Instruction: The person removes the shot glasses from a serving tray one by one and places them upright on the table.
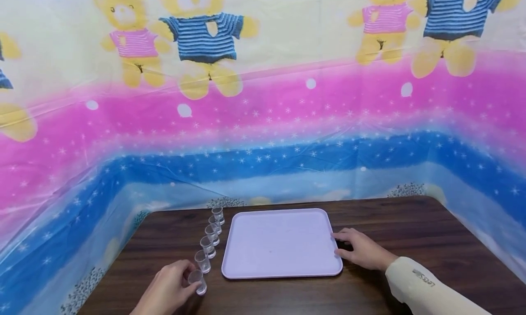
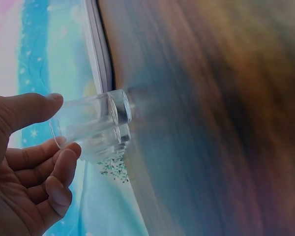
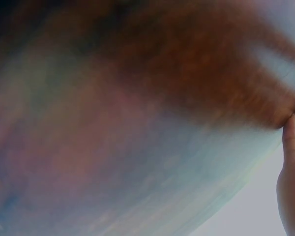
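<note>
Several small clear shot glasses (image 1: pixel 207 247) stand upright in a line along the left side of a pale lilac tray (image 1: pixel 283 244). My left hand (image 1: pixel 170 283) pinches the nearest shot glass (image 1: pixel 198 283) near its rim, between thumb and fingers. The left wrist view shows this glass (image 2: pixel 88 114) close up, its thick base right by the tabletop, with others lined up behind it. At the tray's right edge, my right hand (image 1: pixel 363 251) rests with its fingertips against the rim, fingers relaxed. Only part of that hand (image 3: pixel 291 167) enters the right wrist view, which is blurred.
Both hands work over a dark wooden table (image 1: pixel 394 219). A cloth backdrop (image 1: pixel 279 114) with teddy bears and pink and blue bands hangs behind and around the table's far side. The tray has a low raised rim, and nothing lies on it.
</note>
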{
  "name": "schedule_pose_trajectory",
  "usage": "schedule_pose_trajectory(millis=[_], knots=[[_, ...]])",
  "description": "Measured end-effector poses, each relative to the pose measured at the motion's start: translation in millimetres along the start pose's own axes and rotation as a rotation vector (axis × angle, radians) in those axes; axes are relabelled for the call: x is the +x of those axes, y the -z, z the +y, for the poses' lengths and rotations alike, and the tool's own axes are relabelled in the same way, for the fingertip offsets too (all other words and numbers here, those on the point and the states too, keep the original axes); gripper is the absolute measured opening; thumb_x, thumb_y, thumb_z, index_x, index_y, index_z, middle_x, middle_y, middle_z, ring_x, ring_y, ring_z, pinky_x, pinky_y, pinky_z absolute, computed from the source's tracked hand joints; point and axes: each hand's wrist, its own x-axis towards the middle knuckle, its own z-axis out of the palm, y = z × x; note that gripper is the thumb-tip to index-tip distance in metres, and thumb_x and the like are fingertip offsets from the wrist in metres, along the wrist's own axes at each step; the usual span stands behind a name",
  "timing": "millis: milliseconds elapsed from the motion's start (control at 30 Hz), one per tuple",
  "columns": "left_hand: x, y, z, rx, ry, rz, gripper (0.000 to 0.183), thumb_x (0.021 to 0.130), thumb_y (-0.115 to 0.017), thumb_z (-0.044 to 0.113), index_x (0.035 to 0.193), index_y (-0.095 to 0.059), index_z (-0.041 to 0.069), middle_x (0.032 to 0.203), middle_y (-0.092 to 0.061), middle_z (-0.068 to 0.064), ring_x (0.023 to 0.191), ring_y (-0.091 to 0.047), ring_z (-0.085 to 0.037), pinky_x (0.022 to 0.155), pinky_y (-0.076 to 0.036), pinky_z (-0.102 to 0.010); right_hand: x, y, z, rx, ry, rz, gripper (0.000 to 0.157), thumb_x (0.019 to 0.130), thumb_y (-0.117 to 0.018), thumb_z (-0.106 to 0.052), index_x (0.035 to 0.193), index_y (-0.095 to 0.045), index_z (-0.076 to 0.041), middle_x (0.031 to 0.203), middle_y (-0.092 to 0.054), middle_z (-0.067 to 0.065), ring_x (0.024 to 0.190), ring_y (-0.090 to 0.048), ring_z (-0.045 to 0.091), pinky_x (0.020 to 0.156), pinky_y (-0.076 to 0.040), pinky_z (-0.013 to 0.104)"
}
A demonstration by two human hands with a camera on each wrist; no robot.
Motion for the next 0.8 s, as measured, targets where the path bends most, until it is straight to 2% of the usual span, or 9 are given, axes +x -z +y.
schedule_pose_trajectory(millis=[300,600,667,800], knots=[[4.5,-2.5,0.9,0.050,0.071,0.040,0.020,0.070,-0.081,0.012,0.079,-0.064,0.009,0.067,-0.054,0.004,0.060,-0.050,-0.010,0.054,-0.043,-0.030,-0.9,-0.9,-4.5,0.001,0.019,-0.004,0.052,0.089,-0.067,-0.030,0.133,-0.054,-0.005,0.119,-0.055,0.006,0.110,-0.052,0.027,0.090,-0.043,0.048],[3.1,-5.7,-3.4,0.036,0.075,0.055,0.023,0.070,-0.081,0.015,0.083,-0.064,0.006,0.071,-0.056,0.003,0.063,-0.052,-0.012,0.055,-0.045,-0.032,0.1,-2.3,-0.6,-0.009,0.017,-0.017,0.052,0.089,-0.066,-0.032,0.133,-0.054,-0.006,0.119,-0.055,0.005,0.110,-0.052,0.026,0.090,-0.043,0.047],[2.4,-5.0,-1.0,0.044,0.073,0.076,0.027,0.071,-0.081,0.018,0.086,-0.063,0.005,0.073,-0.055,0.002,0.064,-0.052,-0.012,0.056,-0.045,-0.032,-0.9,-2.8,0.8,-0.014,0.012,-0.019,0.052,0.089,-0.066,-0.032,0.133,-0.054,-0.006,0.119,-0.054,0.005,0.111,-0.052,0.026,0.090,-0.043,0.047],[6.5,-2.4,11.3,0.100,-0.021,0.204,0.035,0.072,-0.080,0.021,0.094,-0.064,0.001,0.080,-0.056,-0.002,0.070,-0.053,-0.015,0.062,-0.046,-0.035,-3.0,-2.6,1.4,-0.012,0.012,-0.040,0.052,0.090,-0.064,-0.034,0.133,-0.054,-0.007,0.119,-0.054,0.005,0.111,-0.052,0.026,0.090,-0.043,0.048]])
